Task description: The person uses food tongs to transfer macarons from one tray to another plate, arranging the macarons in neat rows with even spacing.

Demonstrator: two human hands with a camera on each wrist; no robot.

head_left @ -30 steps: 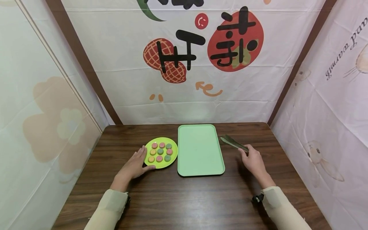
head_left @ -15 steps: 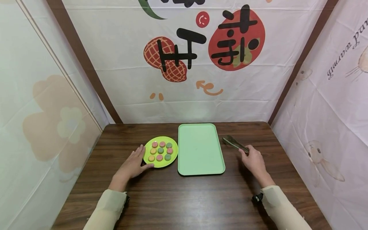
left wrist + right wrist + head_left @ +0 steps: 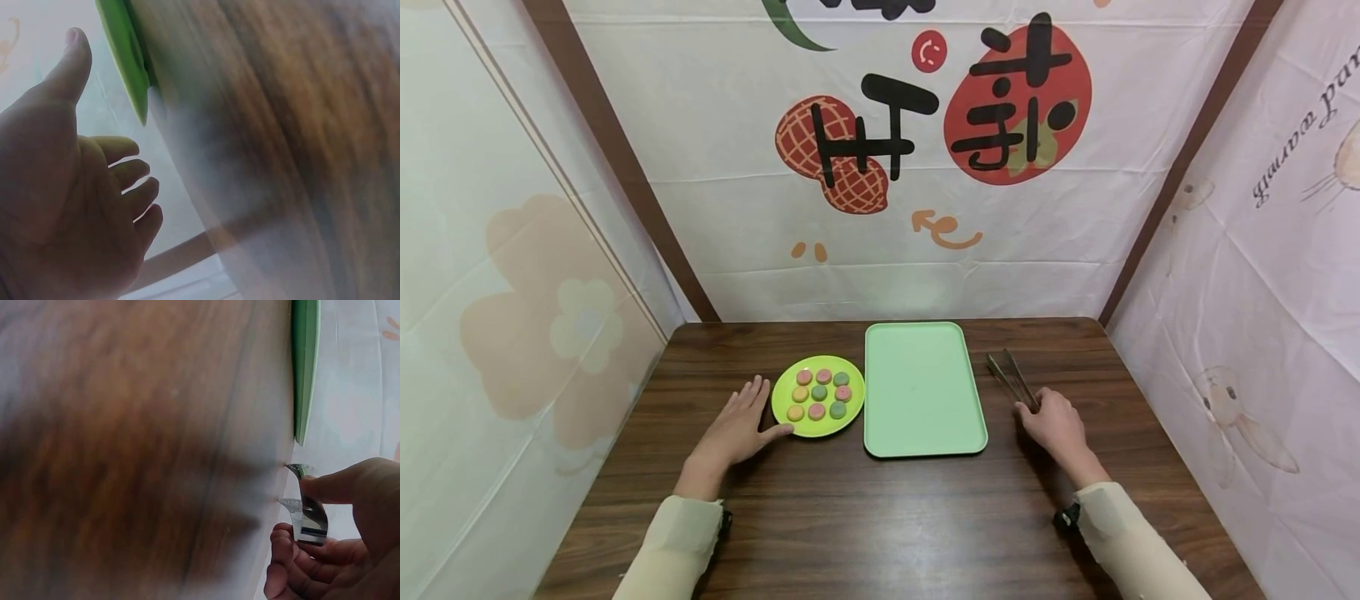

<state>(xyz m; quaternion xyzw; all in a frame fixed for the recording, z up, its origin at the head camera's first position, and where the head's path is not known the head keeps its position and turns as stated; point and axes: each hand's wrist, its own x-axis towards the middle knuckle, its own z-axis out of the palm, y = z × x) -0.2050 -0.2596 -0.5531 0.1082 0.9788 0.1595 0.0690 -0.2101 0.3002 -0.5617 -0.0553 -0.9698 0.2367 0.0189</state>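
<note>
My left hand (image 3: 733, 427) is at the left side of a round lime-green plate (image 3: 781, 392), fingers extended and thumb near its lower left rim. The left wrist view shows the hand (image 3: 81, 181) with relaxed fingers and a gap to the plate (image 3: 125, 53); it holds nothing. Several pink, yellow and blue-green macarons (image 3: 818, 392) lie in rows on that plate. In my right hand (image 3: 1054, 427) I grip metal tongs (image 3: 1015, 382) by the rear end, their arms spread apart and tips pointing away from me. Thumb and fingers pinch the tongs (image 3: 310, 515) in the right wrist view.
Between the plate and the tongs lies a light green rectangular tray (image 3: 922, 392) with nothing on it. The dark wooden table (image 3: 895, 525) ends at a printed cloth wall (image 3: 737, 242) behind, with cloth on both sides too.
My left hand has drawn away leftward from the plate. The tongs have swung to point farther forward, and their tips have spread. Plate, macarons and tray keep their places.
</note>
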